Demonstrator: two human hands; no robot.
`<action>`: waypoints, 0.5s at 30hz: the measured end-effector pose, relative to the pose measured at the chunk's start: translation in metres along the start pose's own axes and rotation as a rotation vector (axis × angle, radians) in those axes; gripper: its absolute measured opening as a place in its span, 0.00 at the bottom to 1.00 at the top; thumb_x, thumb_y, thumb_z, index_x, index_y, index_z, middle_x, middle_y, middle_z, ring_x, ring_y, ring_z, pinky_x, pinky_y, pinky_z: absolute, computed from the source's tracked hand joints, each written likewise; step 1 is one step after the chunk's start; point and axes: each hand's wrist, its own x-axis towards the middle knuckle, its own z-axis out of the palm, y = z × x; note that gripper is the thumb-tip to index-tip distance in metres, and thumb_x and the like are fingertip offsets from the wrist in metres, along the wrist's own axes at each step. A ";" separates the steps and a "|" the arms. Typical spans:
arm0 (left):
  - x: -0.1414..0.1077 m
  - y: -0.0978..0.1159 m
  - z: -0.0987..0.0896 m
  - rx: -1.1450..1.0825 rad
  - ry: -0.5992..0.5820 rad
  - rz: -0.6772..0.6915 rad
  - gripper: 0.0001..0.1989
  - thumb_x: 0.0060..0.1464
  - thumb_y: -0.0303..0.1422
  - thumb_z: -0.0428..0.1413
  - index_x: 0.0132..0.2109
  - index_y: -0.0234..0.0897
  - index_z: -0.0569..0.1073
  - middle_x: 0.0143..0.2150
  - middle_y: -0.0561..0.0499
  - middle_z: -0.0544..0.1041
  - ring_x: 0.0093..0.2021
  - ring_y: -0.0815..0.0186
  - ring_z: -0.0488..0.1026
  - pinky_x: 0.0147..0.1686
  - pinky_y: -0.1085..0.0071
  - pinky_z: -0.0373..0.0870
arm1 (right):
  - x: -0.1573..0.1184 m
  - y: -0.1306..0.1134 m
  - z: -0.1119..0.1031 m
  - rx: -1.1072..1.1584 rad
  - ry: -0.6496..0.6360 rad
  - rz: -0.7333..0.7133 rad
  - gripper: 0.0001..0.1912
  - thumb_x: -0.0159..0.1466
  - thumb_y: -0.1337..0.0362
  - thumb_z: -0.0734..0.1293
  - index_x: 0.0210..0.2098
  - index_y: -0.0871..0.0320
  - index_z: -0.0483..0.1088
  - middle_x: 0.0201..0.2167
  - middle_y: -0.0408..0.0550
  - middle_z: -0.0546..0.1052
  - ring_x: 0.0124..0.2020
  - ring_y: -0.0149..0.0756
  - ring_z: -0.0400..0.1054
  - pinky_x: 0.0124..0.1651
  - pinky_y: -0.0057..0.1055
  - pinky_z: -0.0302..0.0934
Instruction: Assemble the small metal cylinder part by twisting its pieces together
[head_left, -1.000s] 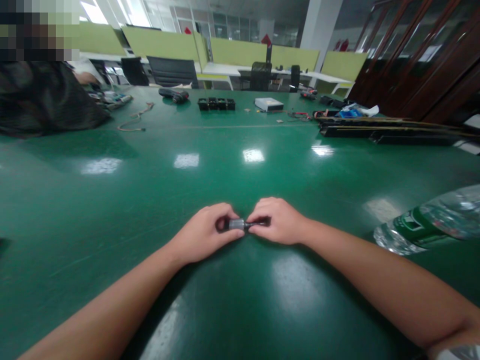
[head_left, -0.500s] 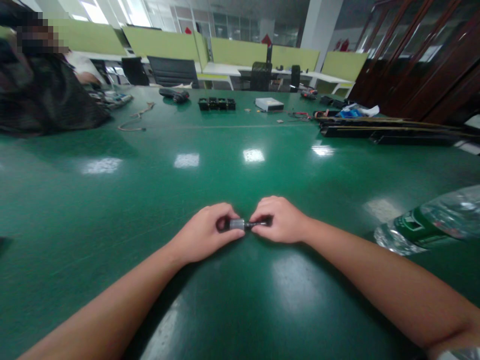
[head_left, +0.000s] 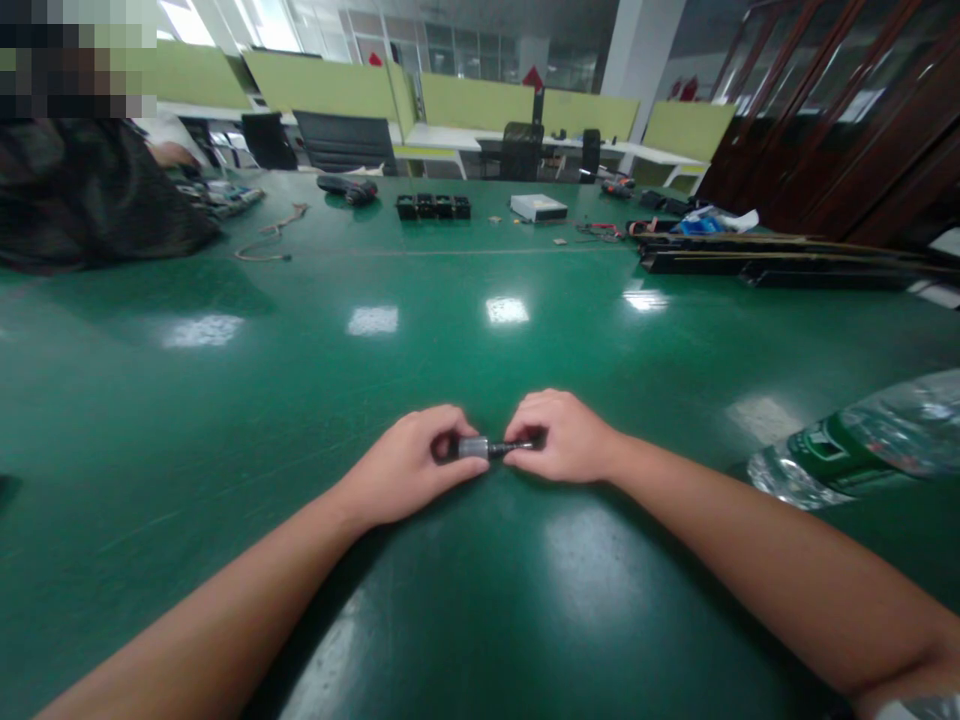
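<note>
Near the middle of the green table, my left hand pinches a small grey metal cylinder between thumb and fingers. A thin dark shaft runs from the cylinder's right end to my right hand, whose thumb and fingertips are closed on it. The two hands face each other with a small gap between them. The parts lie level, in one line, just over the tabletop. How the shaft and cylinder join is too small to tell.
A clear bottle with a green label lies at the right. Farther back are black blocks, a white box, a cable and long black strips. A person in dark clothing is at the far left.
My right hand has shifted very slightly along the dark shaft. My left hand and the cylinder are almost unmoved. The person at the far left has moved their head slightly.
</note>
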 end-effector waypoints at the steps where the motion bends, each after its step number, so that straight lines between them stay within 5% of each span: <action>1: 0.000 0.000 0.000 0.001 0.003 0.000 0.14 0.56 0.45 0.59 0.37 0.38 0.74 0.29 0.54 0.73 0.30 0.66 0.69 0.30 0.72 0.62 | 0.000 0.001 0.000 0.002 0.000 0.000 0.04 0.56 0.65 0.73 0.29 0.58 0.75 0.27 0.43 0.78 0.31 0.33 0.70 0.39 0.30 0.59; 15: 0.000 -0.002 0.000 -0.012 0.012 0.006 0.14 0.56 0.44 0.59 0.37 0.37 0.74 0.29 0.54 0.71 0.29 0.66 0.68 0.30 0.72 0.62 | -0.003 0.006 -0.007 0.006 -0.021 0.053 0.04 0.54 0.66 0.73 0.27 0.58 0.74 0.25 0.43 0.77 0.29 0.31 0.69 0.38 0.29 0.61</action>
